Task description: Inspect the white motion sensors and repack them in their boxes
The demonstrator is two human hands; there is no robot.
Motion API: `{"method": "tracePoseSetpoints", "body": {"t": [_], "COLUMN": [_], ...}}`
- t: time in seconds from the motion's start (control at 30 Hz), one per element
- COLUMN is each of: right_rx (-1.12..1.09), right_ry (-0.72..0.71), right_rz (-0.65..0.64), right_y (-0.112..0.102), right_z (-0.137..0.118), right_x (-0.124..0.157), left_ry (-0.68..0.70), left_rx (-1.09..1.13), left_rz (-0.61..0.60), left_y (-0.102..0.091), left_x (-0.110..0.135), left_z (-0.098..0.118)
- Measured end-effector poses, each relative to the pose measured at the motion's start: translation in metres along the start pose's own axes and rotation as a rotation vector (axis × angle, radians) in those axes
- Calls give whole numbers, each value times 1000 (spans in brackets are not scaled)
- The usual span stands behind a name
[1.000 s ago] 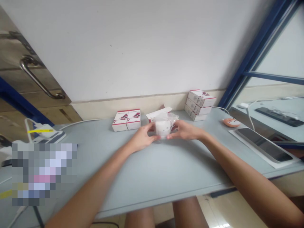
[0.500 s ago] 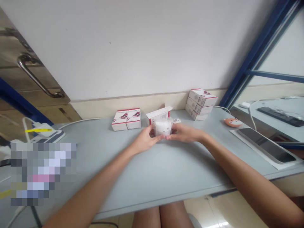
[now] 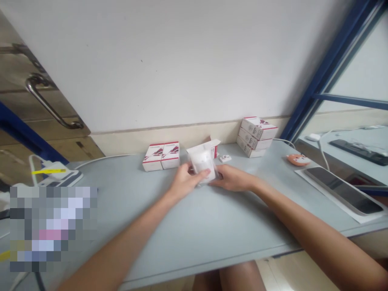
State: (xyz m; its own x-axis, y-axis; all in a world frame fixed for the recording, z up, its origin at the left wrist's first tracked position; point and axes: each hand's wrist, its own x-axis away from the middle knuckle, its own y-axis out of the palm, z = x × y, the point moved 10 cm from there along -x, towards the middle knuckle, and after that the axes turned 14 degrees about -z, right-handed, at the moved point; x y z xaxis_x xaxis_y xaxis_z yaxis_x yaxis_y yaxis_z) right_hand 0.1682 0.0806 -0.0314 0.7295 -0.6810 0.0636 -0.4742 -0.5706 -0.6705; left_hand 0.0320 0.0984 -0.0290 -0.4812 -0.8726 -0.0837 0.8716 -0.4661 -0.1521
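Observation:
Between my hands, near the middle of the table, is a white item in a clear plastic bag (image 3: 203,162), tilted; its exact kind does not show. My left hand (image 3: 187,178) grips its left side with the thumb across the front. At the lower right edge, the curled fingers of my right hand (image 3: 232,178) hold the bag, partly hidden behind it. Just behind stands an opened white and red carton (image 3: 214,148) with its flap up, partly covered by the bag. A small white piece with dark print (image 3: 225,158) lies to the right of the carton.
Two white and red boxes (image 3: 161,156) sit side by side at left, and a stack of similar boxes (image 3: 257,136) stands at right by the wall. Further right are an orange mouse (image 3: 298,159) and a dark phone-like slab (image 3: 344,190). A power strip (image 3: 60,178) with cables lies left.
The bagged white item has been tipped and turned, its upper end now leaning left. My right thumb has left its front, while my left thumb reaches further over it. The view has shifted slightly.

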Motion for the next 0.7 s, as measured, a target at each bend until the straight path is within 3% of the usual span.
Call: {"method": "tracePoseSetpoints", "body": {"t": [0.1, 0.27, 0.37, 0.5, 0.6, 0.7], "right_rx": [-9, -110, -343, -662, -738, -793], "right_ry": [-12, 21, -17, -54, -33, -54], "right_rz": [52, 304, 422, 381, 348, 418], "right_y": [-9, -40, -46, -19, -1, -3], "right_z": [-4, -9, -9, -3, 1, 5], "right_x": [2, 15, 20, 7, -3, -3], "left_ry": [40, 42, 63, 70, 70, 68], "left_rx": [389, 822, 877, 880, 855, 818], "left_rz": [72, 135, 161, 155, 98, 84], "left_y": [-9, -12, -14, -10, -3, -1], "left_x": [0, -1, -1, -2, -5, -5], "left_z": [0, 4, 7, -1, -7, -10]}}
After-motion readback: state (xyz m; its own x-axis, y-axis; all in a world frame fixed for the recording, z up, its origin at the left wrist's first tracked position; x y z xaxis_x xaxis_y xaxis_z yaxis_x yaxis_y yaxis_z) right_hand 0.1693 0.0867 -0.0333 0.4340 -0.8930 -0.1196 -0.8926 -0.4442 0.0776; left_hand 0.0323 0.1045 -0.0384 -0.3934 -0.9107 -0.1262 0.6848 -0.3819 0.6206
